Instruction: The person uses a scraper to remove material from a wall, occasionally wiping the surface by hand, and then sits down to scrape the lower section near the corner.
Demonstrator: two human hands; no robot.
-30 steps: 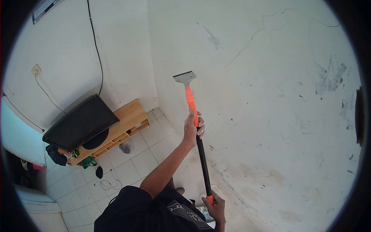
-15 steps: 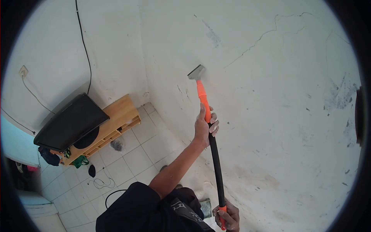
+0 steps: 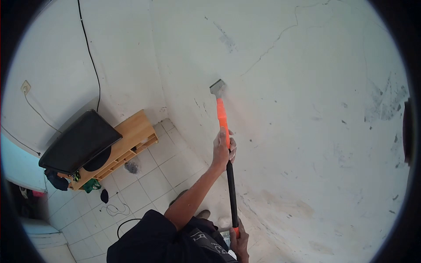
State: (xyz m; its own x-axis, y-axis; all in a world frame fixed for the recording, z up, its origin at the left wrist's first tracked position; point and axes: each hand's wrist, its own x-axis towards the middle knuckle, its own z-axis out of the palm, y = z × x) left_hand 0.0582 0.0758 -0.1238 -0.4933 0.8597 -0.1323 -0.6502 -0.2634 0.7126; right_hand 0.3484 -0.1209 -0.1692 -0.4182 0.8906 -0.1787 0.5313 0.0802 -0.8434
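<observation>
A long-handled scraper [image 3: 232,188] with a black shaft, orange grips and a flat metal blade [image 3: 217,87] slants up along the white wall [image 3: 298,131]. My left hand [image 3: 223,148] is wrapped round it where the upper orange grip meets the black shaft, the thumb lying along the orange part. Lower down, my right hand [image 3: 239,242] is closed round the orange end of the handle. The blade overlaps the wall left of a long thin crack. Grey scuffs and bare patches mark the wall.
To the left, a black television [image 3: 81,142] stands on a low wooden cabinet [image 3: 138,131]. A power socket [image 3: 26,87] and hanging black cable [image 3: 90,48] are on the left wall. Loose cable [image 3: 117,207], a dark cap-like item [image 3: 104,196] and a plastic bag [image 3: 131,166] lie on floor tiles [image 3: 154,182].
The scraper and both hands have shifted left in view, and the blade sits slightly lower. The view itself has also moved a little. Both hands keep their hold.
</observation>
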